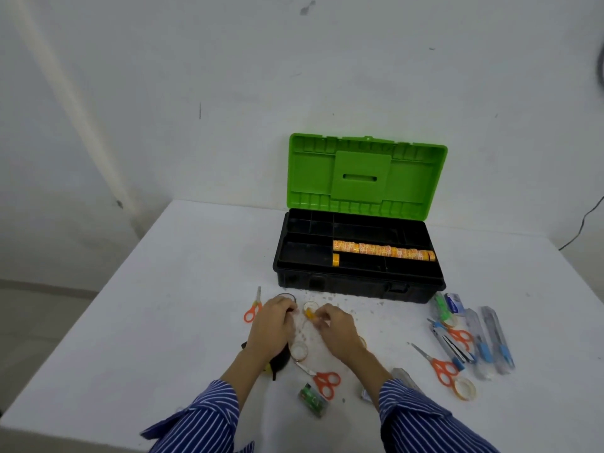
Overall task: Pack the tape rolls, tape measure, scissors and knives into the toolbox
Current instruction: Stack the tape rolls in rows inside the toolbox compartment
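The tape-roll step is in hand. Both hands work over the loose rolls on the near middle of the white table (196, 256). The right hand (336, 331) pinches a small yellow tape roll (309, 313) between curled fingertips. The left hand (273, 322) is curled over a dark roll (287, 298), though how firmly it grips is unclear.

The black toolbox (359, 282) stands open at the far side, green lid (366, 174) upright. A row of yellow tape rolls (382, 250) fills one tray compartment; a single roll (335, 259) stands in the compartment just nearer.

Next, the pinched roll likely needs lifting and setting on edge beside that single roll.

Orange scissors (253, 308) lie left of the hands, blue-capped knives (490, 341) to the right, all unpacked.
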